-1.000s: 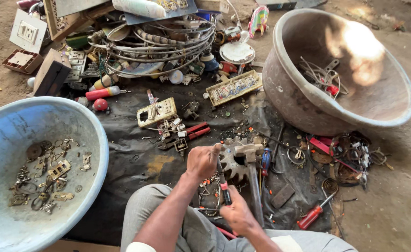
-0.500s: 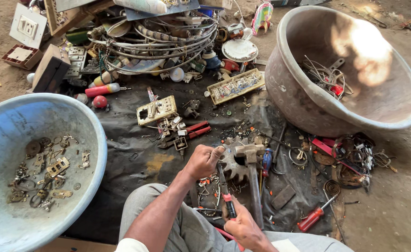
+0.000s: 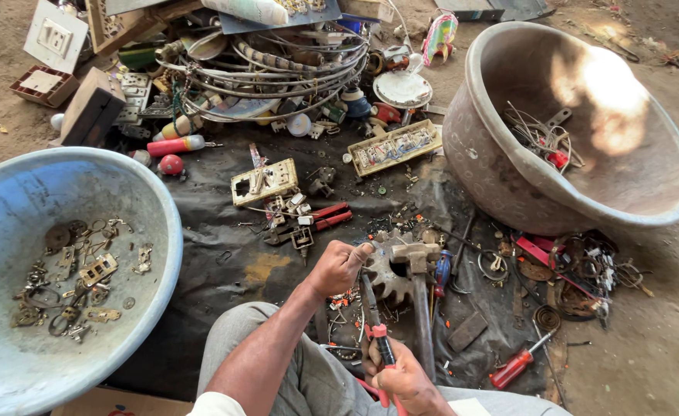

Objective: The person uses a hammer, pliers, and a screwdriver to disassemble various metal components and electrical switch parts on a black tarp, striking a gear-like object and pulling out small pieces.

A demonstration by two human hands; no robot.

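My left hand [image 3: 338, 267] is closed around a small piece of scrap, held just above the black sheet [image 3: 224, 254] beside a toothed metal gear [image 3: 386, 271]. My right hand [image 3: 405, 379] grips the red handles of a pair of pliers [image 3: 378, 327], whose jaws point up toward my left hand. A hammer [image 3: 419, 289] lies with its head on the gear and its handle running back toward my right hand. What my left hand holds is too small to make out.
A blue basin [image 3: 62, 270] at the left holds several small metal parts. A large grey basin [image 3: 578, 131] at the right holds wires and scrap. Coiled cables, switch plates and electrical junk [image 3: 270, 62] pile up at the far side. A red screwdriver [image 3: 517, 366] lies near right.
My left hand has stayed beside the gear while my right hand with the pliers shifted slightly toward it. The view has tilted a little.
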